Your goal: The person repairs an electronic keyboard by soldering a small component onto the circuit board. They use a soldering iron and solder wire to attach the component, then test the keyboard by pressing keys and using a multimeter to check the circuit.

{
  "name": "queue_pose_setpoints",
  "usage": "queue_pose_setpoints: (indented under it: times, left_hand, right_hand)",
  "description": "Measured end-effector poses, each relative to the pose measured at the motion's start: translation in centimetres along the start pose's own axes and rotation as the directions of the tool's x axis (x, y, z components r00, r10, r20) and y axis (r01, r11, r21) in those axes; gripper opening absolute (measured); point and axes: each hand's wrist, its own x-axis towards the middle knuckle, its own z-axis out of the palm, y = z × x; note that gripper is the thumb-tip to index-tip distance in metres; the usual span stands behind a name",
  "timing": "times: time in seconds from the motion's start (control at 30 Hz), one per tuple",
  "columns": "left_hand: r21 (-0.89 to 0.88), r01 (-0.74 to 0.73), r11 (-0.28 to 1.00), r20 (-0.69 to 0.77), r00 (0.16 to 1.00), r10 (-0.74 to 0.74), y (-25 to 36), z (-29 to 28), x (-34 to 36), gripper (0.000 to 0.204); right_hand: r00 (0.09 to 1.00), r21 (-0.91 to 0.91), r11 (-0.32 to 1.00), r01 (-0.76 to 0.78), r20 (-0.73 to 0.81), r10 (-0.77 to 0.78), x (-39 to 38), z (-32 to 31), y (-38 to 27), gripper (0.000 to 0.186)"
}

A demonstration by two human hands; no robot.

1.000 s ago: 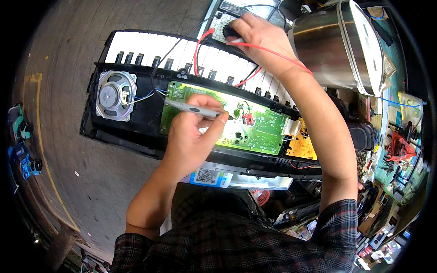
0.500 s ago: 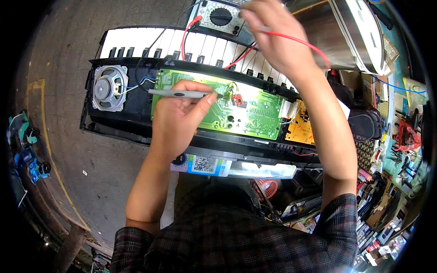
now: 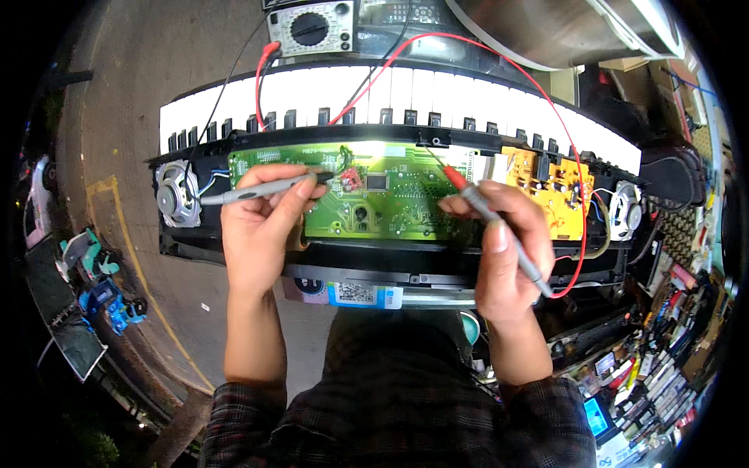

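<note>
An opened electronic keyboard, white keys [image 3: 406,92] along its far side, lies across in front of me with a green circuit board [image 3: 417,222] exposed. My left hand [image 3: 257,234] pinches a grey test probe [image 3: 250,189], its black tip beside a small red board [image 3: 350,179] on the green one. In my right hand [image 3: 511,249] is a second grey probe [image 3: 485,209] with a red collar, its thin metal tip over the board's far edge. Whether either tip touches is unclear. A red lead [image 3: 558,109] loops from the right probe. Beyond the keys stands a multimeter [image 3: 310,30] with a black dial.
Speakers sit at the left [image 3: 179,195] and right [image 3: 625,212] ends, with an orange circuit board [image 3: 540,222] near the right one. A large metal vessel [image 3: 562,31] stands far right. Boxes and small goods [image 3: 647,382] crowd the right side. A blue scooter [image 3: 109,304] is at left.
My right hand has come down from near the multimeter to the board's right side, now holding the red-collared probe pointed at the board. My left hand keeps its probe near the small red board.
</note>
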Motion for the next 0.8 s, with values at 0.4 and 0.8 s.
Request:
queue_pose_setpoints:
  times: [0.4,0.8]
  left_hand:
    - [0.104,0.010,0.995,-0.054,0.999,-0.004,0.2,0.6,-0.2,0.017]
    - [0.085,-0.041,0.996,-0.045,0.998,0.045,-0.2,0.4,-0.5,0.017]
  right_hand:
    - [0.993,-0.021,0.997,0.080,0.086,-0.078,-0.4,0.6,2.0,0.034]
    - [0.991,-0.059,0.994,0.097,0.098,-0.091,-0.2,1.1,2.0,0.036]
